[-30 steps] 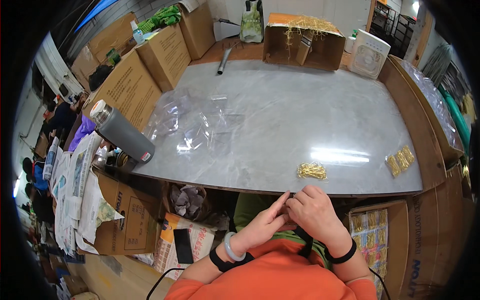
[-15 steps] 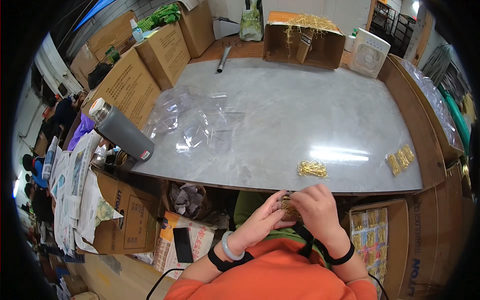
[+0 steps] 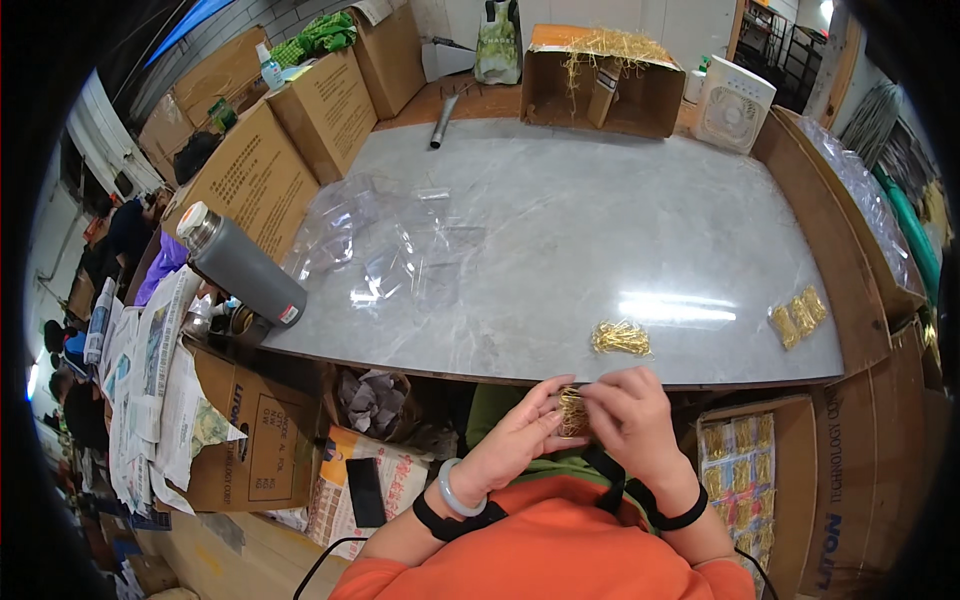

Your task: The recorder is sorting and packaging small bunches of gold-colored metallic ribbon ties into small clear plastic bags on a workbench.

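Left hand (image 3: 512,442) and right hand (image 3: 640,425) pinched a gold bundle (image 3: 573,411); one o'clock's pile (image 3: 620,338) lay unboxed, four o'clock's boxed packs (image 3: 741,472) looked done.

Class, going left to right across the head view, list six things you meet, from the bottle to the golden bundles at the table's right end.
Grey bottle, clear plastic pieces, left hand, held golden bundle, right hand, golden bundles at the right end.

Gold bundle (image 3: 573,413), grey marbled tabletop (image 3: 560,240)
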Motion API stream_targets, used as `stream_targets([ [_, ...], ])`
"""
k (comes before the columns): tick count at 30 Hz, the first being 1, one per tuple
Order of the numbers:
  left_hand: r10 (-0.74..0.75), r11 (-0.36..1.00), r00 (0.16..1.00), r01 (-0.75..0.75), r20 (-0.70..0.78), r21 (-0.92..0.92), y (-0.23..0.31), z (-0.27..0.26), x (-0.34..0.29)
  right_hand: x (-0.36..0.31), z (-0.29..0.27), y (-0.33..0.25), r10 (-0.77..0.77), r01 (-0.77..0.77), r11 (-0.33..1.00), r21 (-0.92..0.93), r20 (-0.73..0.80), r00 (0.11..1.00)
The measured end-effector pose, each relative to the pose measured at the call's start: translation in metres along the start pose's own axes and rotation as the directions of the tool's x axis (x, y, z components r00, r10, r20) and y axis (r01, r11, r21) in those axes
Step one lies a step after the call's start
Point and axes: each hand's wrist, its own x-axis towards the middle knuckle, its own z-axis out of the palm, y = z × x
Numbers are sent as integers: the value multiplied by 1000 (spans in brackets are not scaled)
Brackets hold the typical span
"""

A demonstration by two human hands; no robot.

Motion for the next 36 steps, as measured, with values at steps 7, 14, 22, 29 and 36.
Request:
stream_targets([
  [7,174,968,964,-205,-203,-144,24,-5,23,9,-18,67,85,-84,984,-155,1,996],
  [14,225,938,926,-290,-304,-188,10,-4,93,13,6,84,43,-7,972,-234,151,988],
  [22,115,986,969,-138,-219,-93,19,-3,33,9,3,81,53,-21,973,-230,133,990],
  [29,-271,958,959,261,-80,-115,-9,-22,-6,11,8,71,28,12,977,-212,185,982],
  [36,-102,958,990,73,-94,-279,-42,-22,16,-13,8,47,-40,62,995,-83,251,967],
])
